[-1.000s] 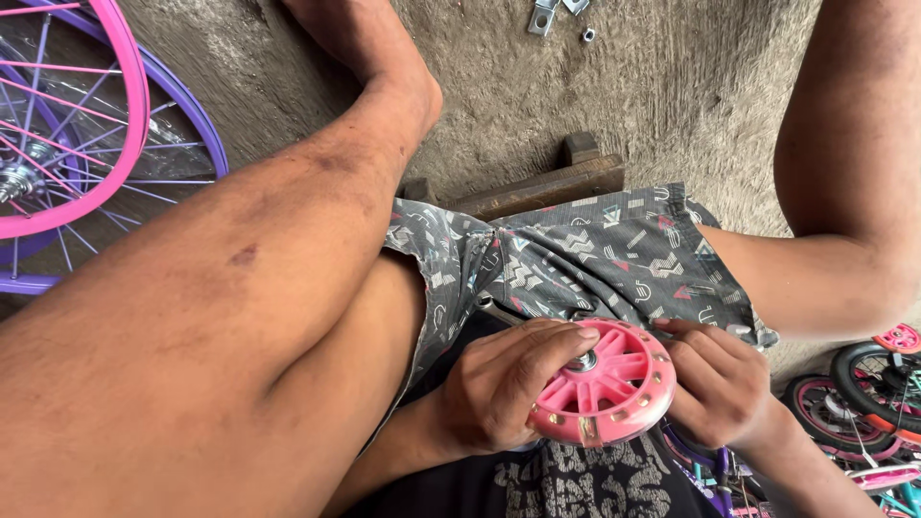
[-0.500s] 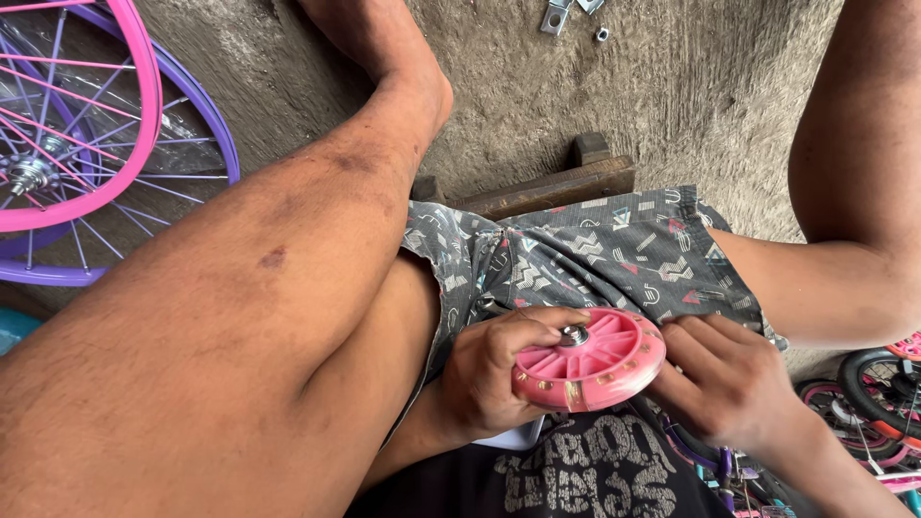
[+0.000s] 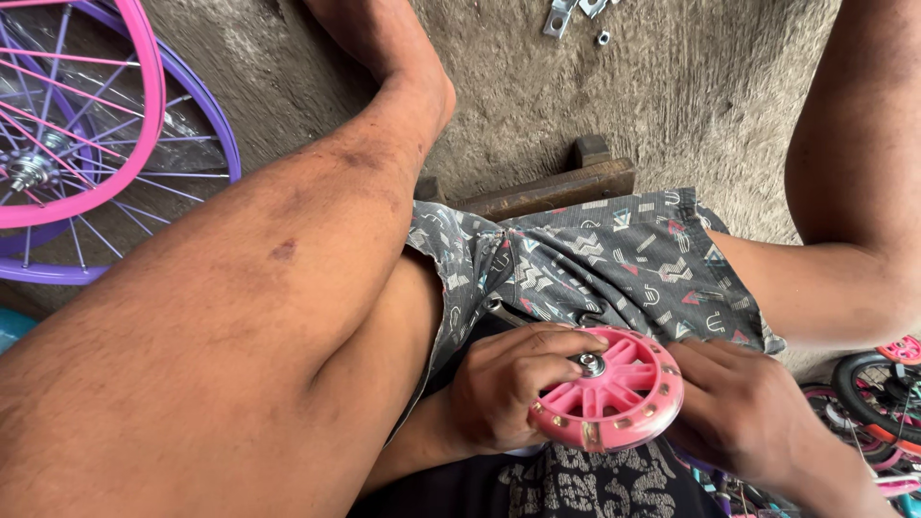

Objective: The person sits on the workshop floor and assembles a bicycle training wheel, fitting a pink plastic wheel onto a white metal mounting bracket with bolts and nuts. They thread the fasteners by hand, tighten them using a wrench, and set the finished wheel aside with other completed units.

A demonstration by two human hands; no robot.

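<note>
A small pink plastic training wheel (image 3: 610, 392) with a metal nut at its hub rests in my lap, tilted face up. My left hand (image 3: 499, 393) grips its left rim, with the index finger lying across toward the hub. My right hand (image 3: 743, 408) holds the right side of the wheel from below. A metal wrench (image 3: 506, 314) pokes out just above my left hand, mostly hidden. I sit on a low wooden stool (image 3: 552, 187) with patterned grey shorts and bare legs spread.
Pink and purple spoked bicycle rims (image 3: 106, 144) lie on the concrete floor at the left. Metal brackets and a nut (image 3: 576, 14) sit at the top. Small tyred wheels and pink parts (image 3: 878, 393) crowd the lower right corner.
The wheel has tilted flatter and shifted slightly in my hands. My left index finger has moved across its face toward the hub nut.
</note>
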